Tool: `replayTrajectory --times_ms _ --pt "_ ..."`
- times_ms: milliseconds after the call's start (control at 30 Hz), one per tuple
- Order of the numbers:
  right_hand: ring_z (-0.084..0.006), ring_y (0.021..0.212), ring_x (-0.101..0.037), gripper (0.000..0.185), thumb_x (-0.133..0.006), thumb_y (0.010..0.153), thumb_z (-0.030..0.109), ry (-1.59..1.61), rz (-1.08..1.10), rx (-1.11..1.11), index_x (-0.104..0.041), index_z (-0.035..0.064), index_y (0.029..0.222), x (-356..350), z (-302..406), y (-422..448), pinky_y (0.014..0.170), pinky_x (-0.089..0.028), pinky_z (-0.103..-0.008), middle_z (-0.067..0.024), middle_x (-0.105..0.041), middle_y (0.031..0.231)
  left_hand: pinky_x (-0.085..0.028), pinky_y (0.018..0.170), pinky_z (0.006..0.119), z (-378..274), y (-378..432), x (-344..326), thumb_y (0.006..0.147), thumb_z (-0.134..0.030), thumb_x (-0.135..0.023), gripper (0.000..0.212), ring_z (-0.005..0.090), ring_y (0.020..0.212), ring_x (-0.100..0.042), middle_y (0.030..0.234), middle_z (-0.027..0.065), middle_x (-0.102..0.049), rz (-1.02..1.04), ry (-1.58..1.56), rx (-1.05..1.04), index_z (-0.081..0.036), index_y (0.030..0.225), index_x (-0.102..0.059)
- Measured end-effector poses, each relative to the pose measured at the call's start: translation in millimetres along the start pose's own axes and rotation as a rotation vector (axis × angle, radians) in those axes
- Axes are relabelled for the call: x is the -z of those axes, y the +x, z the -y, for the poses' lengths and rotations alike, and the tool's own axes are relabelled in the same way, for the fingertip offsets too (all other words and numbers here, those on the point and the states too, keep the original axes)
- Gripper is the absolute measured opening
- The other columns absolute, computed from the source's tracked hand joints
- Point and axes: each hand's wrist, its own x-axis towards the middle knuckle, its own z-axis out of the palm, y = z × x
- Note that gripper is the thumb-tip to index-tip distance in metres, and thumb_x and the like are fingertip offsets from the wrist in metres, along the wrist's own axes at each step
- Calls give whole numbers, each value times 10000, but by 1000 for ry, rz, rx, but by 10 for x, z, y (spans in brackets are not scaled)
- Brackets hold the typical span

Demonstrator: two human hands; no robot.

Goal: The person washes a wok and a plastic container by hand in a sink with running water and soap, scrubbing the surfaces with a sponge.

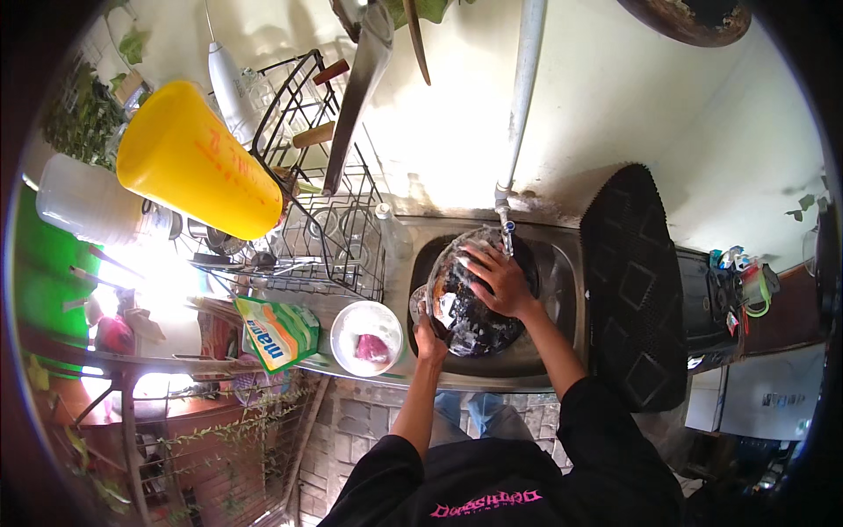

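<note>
A round pan with a blackened, soapy underside stands tilted in the stainless steel sink. My left hand grips it at its lower left edge. My right hand lies with spread fingers on its sudsy surface, just below the metal tap; whether anything is under the palm is hidden. Left of the sink stands a round white tub with foamy water and a pink sponge or cloth in it. A green and yellow detergent pouch lies beside the tub.
A black wire dish rack with glassware stands at the left, a yellow plastic container above it. A clear glass bottle is between rack and sink. A black ridged mat borders the sink's right side. Metal utensils hang overhead.
</note>
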Motion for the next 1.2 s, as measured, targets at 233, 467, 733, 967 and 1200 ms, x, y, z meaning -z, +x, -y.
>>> replayTrajectory --times_ms 233,467,733,967,1200 --pt "-362 1262 -479 349 -579 913 291 182 -139 -377 -631 71 1179 -137 -599 -223 1069 -365 -455 -156 -550 1329 -535 692 343 78 71 149 965 -352 -605 407 166 775 -649 915 82 -668 -92 163 -14 48 1029 -640" --pt "-304 902 -646 173 -584 930 154 364 -330 -288 -658 -1 921 -310 -348 -50 794 -502 -374 -134 -672 942 -457 568 298 175 84 346 952 -356 -627 340 121 631 -576 746 19 -615 -133 175 -67 -49 806 -635" --pt "-138 516 -420 379 -554 966 294 1842 -719 -866 -478 132 633 -548 -467 -160 533 -364 -303 9 -413 544 -313 444 293 -9 -206 73 961 -364 -612 430 90 470 -428 544 -41 -459 -304 136 -134 -154 600 -506" --pt "-130 488 -353 444 -502 995 322 2608 -598 -121 -479 110 606 -859 -724 194 517 -359 -309 -11 -350 517 -401 499 298 32 -237 167 978 -280 -556 302 114 543 -517 628 -24 -538 -176 158 -116 -119 724 -592" --pt "-133 416 -316 405 -487 1007 350 2566 -810 7 -512 84 703 -860 -748 338 456 -305 -275 -12 -373 501 -480 617 313 53 -342 -78 1005 -388 -506 330 112 677 -573 789 -17 -610 -207 138 -125 -87 982 -638"
